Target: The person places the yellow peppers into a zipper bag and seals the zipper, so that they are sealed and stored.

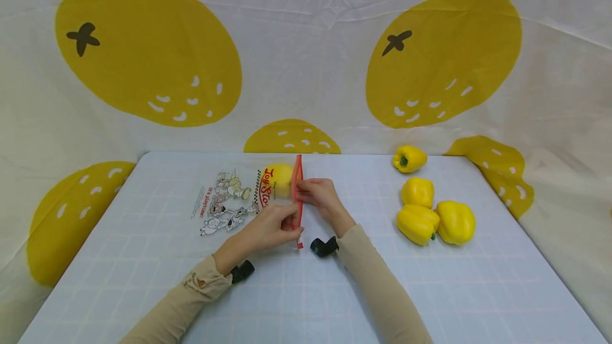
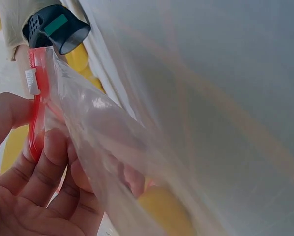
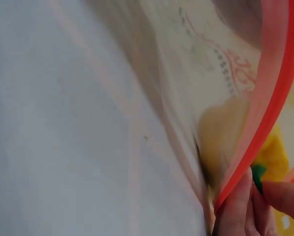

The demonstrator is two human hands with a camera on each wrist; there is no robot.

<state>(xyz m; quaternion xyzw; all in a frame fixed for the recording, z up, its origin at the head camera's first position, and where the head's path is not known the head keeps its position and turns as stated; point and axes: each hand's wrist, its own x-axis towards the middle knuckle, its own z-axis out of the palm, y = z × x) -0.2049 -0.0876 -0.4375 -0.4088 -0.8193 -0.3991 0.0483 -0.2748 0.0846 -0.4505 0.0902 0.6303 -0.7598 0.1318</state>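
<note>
Head cam has a clear plastic bag (image 1: 228, 187) lying pretty flat on the pale tabletop (image 1: 334, 296), left of the middle and up toward the far edge, with cartoon characters and red lettering printed on it. One yellow pepper (image 1: 283, 178) is inside, near the mouth, right behind the red strip (image 1: 298, 166) that runs along the bag's right edge. Left hand (image 1: 272, 225) has the nearer part of that strip pinched between thumb and fingers, and left wrist cam shows a little white slider (image 2: 32, 82) on the strip just above the thumb. Right hand (image 1: 321, 195) is a bit farther up, at the bag's mouth; right wrist cam has its thumb and fingers pinching the green stem (image 3: 258, 174) of the bagged pepper, so it's got a real grip there. Off to the right, well apart from the bag, sit four more peppers: three bunched up, an upper one (image 1: 418, 192), a lower left one (image 1: 417, 224) and a lower right one (image 1: 456, 222), plus a loner (image 1: 409, 159) lying on its side near the back edge. Behind it all hangs a whitish sheet (image 1: 306, 41) with big yellow fruit on it.
</note>
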